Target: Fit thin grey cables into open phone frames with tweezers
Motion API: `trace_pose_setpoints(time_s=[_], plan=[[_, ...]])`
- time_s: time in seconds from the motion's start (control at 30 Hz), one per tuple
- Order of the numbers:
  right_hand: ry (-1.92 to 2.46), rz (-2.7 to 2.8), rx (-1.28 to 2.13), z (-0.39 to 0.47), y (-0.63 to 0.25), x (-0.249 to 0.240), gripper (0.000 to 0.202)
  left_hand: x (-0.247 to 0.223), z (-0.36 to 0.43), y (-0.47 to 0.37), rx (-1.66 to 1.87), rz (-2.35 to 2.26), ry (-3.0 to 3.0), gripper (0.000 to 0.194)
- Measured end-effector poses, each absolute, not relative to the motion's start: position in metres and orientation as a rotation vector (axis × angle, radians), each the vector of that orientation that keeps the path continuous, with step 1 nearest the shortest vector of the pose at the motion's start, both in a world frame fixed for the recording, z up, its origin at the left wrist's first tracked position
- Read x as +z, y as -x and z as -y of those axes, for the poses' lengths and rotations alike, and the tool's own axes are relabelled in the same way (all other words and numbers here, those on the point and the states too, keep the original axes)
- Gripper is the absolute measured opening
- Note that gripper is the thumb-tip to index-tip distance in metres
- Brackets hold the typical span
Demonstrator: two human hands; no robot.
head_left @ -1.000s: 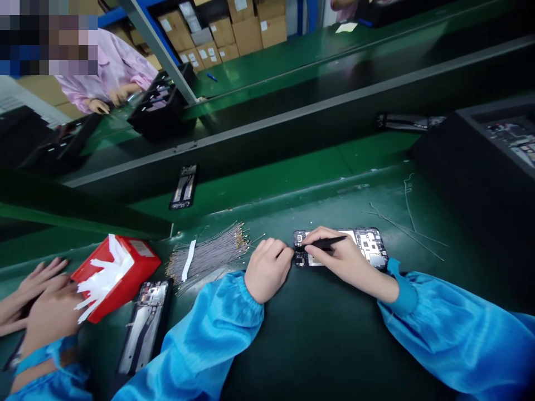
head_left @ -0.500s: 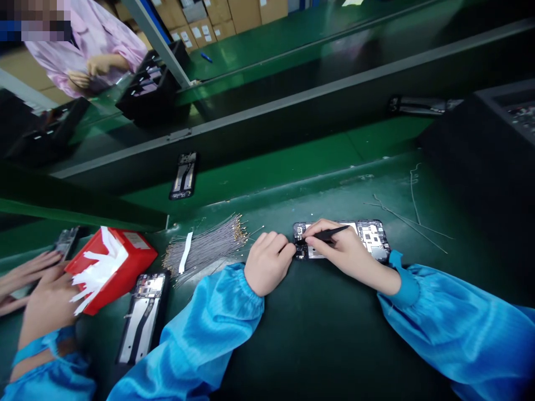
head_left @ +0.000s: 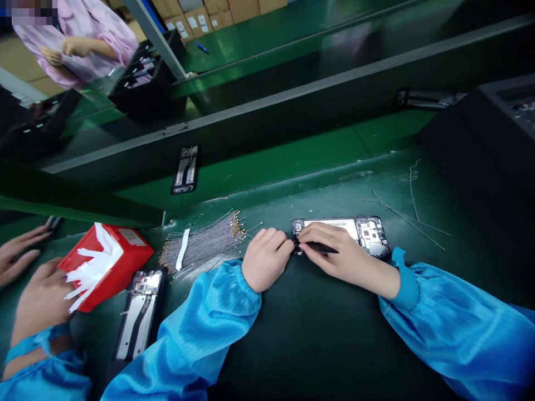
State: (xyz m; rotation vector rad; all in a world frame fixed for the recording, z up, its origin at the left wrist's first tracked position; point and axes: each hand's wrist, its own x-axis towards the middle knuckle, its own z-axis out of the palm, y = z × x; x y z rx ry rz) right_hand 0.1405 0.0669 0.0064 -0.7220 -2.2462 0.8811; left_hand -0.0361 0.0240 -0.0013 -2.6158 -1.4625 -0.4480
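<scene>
An opened phone (head_left: pixel 371 238) lies sideways on the green bench, its circuit board and silver plate bare. My left hand (head_left: pixel 267 259) is closed at the phone's left end, fingers curled against that edge and holding it. Over the same end, my right hand (head_left: pixel 338 250) pinches slim black tweezers (head_left: pixel 324 247), pointed down at the parts there. The fingers cover the tips, so what they touch is hidden. Left of my hands lies a bundle of thin grey cables (head_left: pixel 209 239) with gold ends, a white paper strip across it.
Another opened phone (head_left: pixel 140 317) lies by my left sleeve, beside a red box (head_left: pixel 125 262) with white strips. A co-worker's hands (head_left: pixel 39 303) are left of it. Loose wires (head_left: pixel 407 220) lie right, before a black bin (head_left: pixel 472 150). One phone (head_left: pixel 185 170) lies on the belt.
My right hand has turned slightly, and the tweezers' back end now sits lower. The co-worker's hands at left have moved apart. The whole view has shifted a little.
</scene>
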Motion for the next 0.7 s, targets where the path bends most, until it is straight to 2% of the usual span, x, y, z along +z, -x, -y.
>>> trace_pose_setpoints(time_s=[0.13,0.27,0.33,0.43,0.5,0.7], plan=[[0.724,2.313,0.851,-0.066,-0.135,0.008,0.013,-0.001,-0.025,0.04,-0.442,1.474,2.642,0.028],[0.775,2.123,0.929,-0.065,-0.152,0.009,0.009,0.009,-0.025,0.054,-0.405,1.594,2.655,0.025],[0.897,2.019,0.776,-0.066,-0.174,0.008,0.006,0.016,-0.023,0.058,-0.405,1.61,2.762,0.026],[1.164,1.94,0.374,-0.068,-0.213,0.002,0.007,0.02,-0.018,0.054,-0.399,1.456,3.058,0.022],[1.268,1.959,0.304,-0.067,-0.23,-0.001,0.009,0.019,-0.015,0.046,-0.37,1.342,3.093,0.02],[1.205,2.006,0.605,-0.056,-0.221,0.001,0.008,0.012,-0.015,0.027,-0.282,1.176,2.826,0.019]])
